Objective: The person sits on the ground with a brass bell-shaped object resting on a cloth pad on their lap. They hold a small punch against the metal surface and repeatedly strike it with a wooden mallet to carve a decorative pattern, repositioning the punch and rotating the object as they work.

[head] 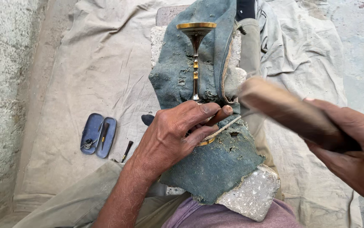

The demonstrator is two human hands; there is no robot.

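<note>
**On the padded stone block: a brass goblet held down under a raised mallet**

On the stone block [249, 196], which is draped with worn blue-grey denim [215, 164], a brass goblet [196, 50] lies on its side, its cup pointing away from the person and its foot toward them. The left hand [177, 131] rests over the foot end of the goblet, fingers curled and pressed together, pinching a thin chisel-like tool [228, 124] whose tip meets the metal just beside the foot. The right hand [355, 154] is wrapped tight around a wooden mallet [283, 107], which hangs blurred just right of the goblet's stem, above the tool's end.

The main risk, as I judge it, lies with the left fingertips: they sit very close to the struck end of the tool, and a blow landing slightly off line would catch a knuckle. A glancing hit could also skid the tip across the polished brass and scar it. The goblet is round and lies only in a soft fold of denim, so it may roll away from the block's centre if the grip loosens. The slim stem looks liable to bend under a heavy stroke.

Left of the block, on the pale drop cloth [101, 63], lie an open dark case [98, 134] with small tools and a loose punch [127, 150].
</note>
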